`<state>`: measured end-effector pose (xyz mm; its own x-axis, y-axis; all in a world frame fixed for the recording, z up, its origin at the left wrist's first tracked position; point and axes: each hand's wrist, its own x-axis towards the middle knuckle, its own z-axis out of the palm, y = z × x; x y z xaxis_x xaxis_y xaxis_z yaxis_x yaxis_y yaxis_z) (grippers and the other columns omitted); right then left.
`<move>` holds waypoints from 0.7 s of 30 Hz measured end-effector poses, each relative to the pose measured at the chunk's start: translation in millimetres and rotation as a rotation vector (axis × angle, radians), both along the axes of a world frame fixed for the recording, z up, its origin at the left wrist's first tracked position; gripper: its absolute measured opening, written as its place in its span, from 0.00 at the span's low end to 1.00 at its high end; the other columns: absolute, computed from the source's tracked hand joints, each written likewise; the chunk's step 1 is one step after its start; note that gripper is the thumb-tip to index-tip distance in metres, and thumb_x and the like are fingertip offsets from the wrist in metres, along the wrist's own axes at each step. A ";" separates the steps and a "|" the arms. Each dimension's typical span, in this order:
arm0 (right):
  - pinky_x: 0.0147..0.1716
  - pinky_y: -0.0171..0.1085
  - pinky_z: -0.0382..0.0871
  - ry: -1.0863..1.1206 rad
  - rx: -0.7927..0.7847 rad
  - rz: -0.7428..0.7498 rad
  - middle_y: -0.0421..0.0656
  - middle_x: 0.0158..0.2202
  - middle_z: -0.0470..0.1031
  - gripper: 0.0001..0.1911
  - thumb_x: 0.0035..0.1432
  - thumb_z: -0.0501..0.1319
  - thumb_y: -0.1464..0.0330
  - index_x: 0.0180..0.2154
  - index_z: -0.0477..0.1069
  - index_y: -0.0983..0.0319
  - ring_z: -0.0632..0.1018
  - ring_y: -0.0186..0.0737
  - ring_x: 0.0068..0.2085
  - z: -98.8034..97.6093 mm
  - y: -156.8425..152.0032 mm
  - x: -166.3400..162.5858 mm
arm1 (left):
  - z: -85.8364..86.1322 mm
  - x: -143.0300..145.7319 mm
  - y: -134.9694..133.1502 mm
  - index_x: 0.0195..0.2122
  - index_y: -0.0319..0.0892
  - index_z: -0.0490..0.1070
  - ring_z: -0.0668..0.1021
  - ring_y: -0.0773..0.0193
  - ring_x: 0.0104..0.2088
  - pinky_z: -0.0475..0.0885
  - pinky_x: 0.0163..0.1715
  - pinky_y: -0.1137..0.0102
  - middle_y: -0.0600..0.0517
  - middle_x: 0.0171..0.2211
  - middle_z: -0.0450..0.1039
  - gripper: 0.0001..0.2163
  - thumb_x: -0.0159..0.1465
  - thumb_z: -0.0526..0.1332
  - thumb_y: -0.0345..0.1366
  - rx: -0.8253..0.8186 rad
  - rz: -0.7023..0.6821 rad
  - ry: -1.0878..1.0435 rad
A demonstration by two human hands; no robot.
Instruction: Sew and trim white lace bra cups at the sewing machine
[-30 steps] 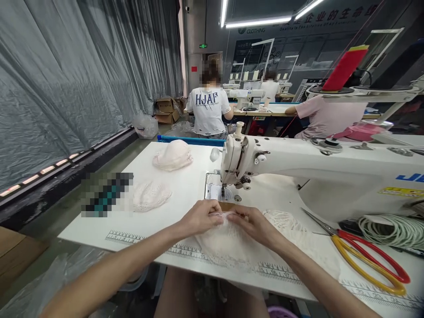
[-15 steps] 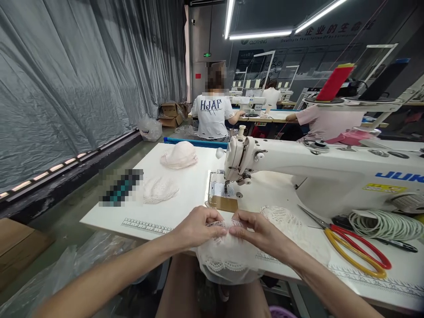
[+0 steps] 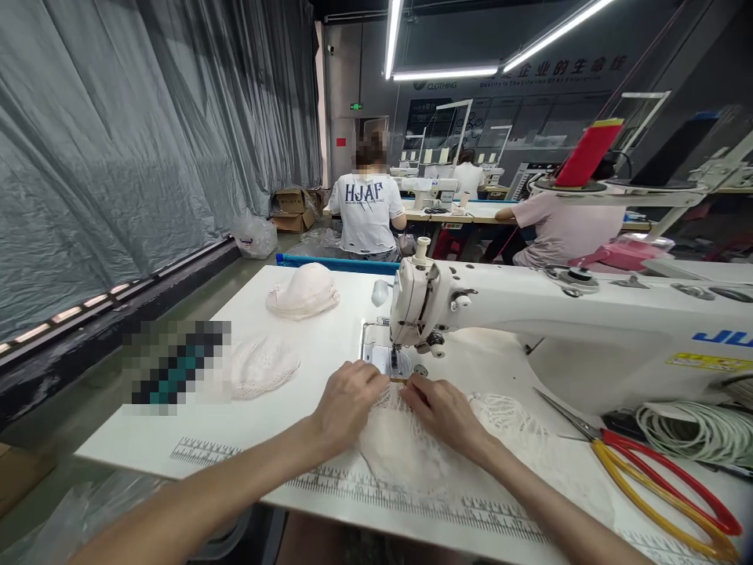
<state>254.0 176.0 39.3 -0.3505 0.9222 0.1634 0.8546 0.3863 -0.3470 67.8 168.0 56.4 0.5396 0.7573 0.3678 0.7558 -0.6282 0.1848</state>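
Observation:
My left hand [image 3: 351, 402] and my right hand [image 3: 441, 408] rest side by side on a pale lace cup piece [image 3: 400, 447] lying on the white sewing table [image 3: 276, 416]. Both hands have their fingers curled down, pinching the piece's far edge just in front of the needle plate [image 3: 385, 359] of the white sewing machine [image 3: 529, 302]. More white lace [image 3: 511, 416] spreads out to the right of my right hand.
A pink moulded cup [image 3: 303, 290] and a lace cup [image 3: 259, 366] lie at the table's left. Red and yellow scissors [image 3: 652, 471] and a coil of pale cord [image 3: 694, 431] lie at the right. Other people sit at machines farther back.
My hands have carried the lace piece from the table's near edge forward up to the needle plate, and it now lies flat on the table.

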 end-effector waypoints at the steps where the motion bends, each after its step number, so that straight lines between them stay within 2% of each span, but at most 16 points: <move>1: 0.19 0.32 0.48 -0.027 0.004 -0.009 0.37 0.19 0.66 0.11 0.62 0.49 0.68 0.26 0.61 0.60 0.68 0.35 0.20 -3.6 3.9 1.1 | -5.1 1.9 2.7 0.38 0.39 0.70 0.73 0.62 0.37 0.67 0.34 0.68 0.49 0.37 0.73 0.13 0.61 0.50 0.19 0.096 -0.055 0.038; 3: 0.19 0.32 0.46 -0.080 0.008 -0.024 0.38 0.19 0.68 0.11 0.62 0.50 0.69 0.27 0.62 0.61 0.69 0.35 0.20 -7.8 7.8 3.6 | -12.1 4.2 6.5 0.37 0.39 0.69 0.73 0.63 0.38 0.67 0.36 0.68 0.50 0.37 0.72 0.10 0.62 0.51 0.21 0.194 -0.184 0.091; 5: 0.19 0.32 0.44 -0.134 0.014 -0.038 0.38 0.18 0.68 0.11 0.62 0.51 0.68 0.27 0.63 0.61 0.69 0.36 0.19 -9.6 9.4 6.0 | -16.4 5.1 10.1 0.37 0.38 0.68 0.73 0.64 0.37 0.67 0.37 0.68 0.50 0.35 0.72 0.09 0.63 0.51 0.22 0.212 -0.252 0.144; 10: 0.19 0.33 0.43 -0.231 0.041 -0.088 0.40 0.18 0.70 0.13 0.63 0.52 0.64 0.28 0.66 0.62 0.70 0.39 0.19 -12.7 17.7 10.7 | -21.1 4.5 18.0 0.39 0.37 0.67 0.73 0.63 0.38 0.66 0.37 0.67 0.49 0.36 0.71 0.07 0.64 0.51 0.23 0.192 -0.249 0.226; 12: 0.20 0.34 0.46 -0.264 0.139 -0.095 0.42 0.19 0.71 0.13 0.62 0.52 0.62 0.29 0.67 0.63 0.70 0.40 0.20 -12.1 19.7 12.3 | -20.5 4.3 19.5 0.38 0.37 0.67 0.73 0.63 0.38 0.66 0.37 0.67 0.49 0.37 0.71 0.07 0.63 0.52 0.22 0.196 -0.246 0.242; 14: 0.23 0.36 0.52 -0.272 0.337 -0.040 0.45 0.23 0.73 0.12 0.63 0.52 0.64 0.31 0.68 0.65 0.72 0.42 0.24 -9.2 16.8 12.7 | -19.4 4.5 19.9 0.37 0.36 0.67 0.73 0.63 0.38 0.66 0.37 0.67 0.49 0.37 0.71 0.07 0.63 0.52 0.22 0.195 -0.246 0.253; 16: 0.28 0.39 0.57 -0.209 0.499 0.081 0.49 0.32 0.74 0.11 0.64 0.49 0.70 0.34 0.68 0.66 0.73 0.43 0.30 -5.6 7.7 11.3 | -18.8 4.9 19.4 0.36 0.36 0.67 0.73 0.63 0.38 0.66 0.37 0.67 0.49 0.37 0.71 0.07 0.63 0.52 0.22 0.188 -0.243 0.247; 18: 0.32 0.39 0.59 -0.107 0.488 0.200 0.49 0.37 0.74 0.13 0.64 0.47 0.73 0.35 0.68 0.65 0.72 0.42 0.34 -3.4 -5.0 8.8 | -18.9 5.6 18.5 0.34 0.36 0.67 0.73 0.64 0.38 0.66 0.38 0.67 0.49 0.36 0.71 0.07 0.63 0.52 0.22 0.178 -0.237 0.238; 21: 0.33 0.39 0.60 -0.059 0.393 0.255 0.47 0.37 0.73 0.14 0.66 0.46 0.69 0.35 0.69 0.64 0.72 0.41 0.34 -6.1 -18.5 6.7 | -20.0 6.7 18.8 0.33 0.37 0.67 0.72 0.64 0.38 0.65 0.39 0.67 0.50 0.35 0.71 0.08 0.64 0.51 0.21 0.167 -0.232 0.249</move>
<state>260.8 157.5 33.2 -0.5771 0.6776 0.4558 0.7291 0.6790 -0.0861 74.5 186.8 36.4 0.7781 0.5450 0.3122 0.5987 -0.7939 -0.1064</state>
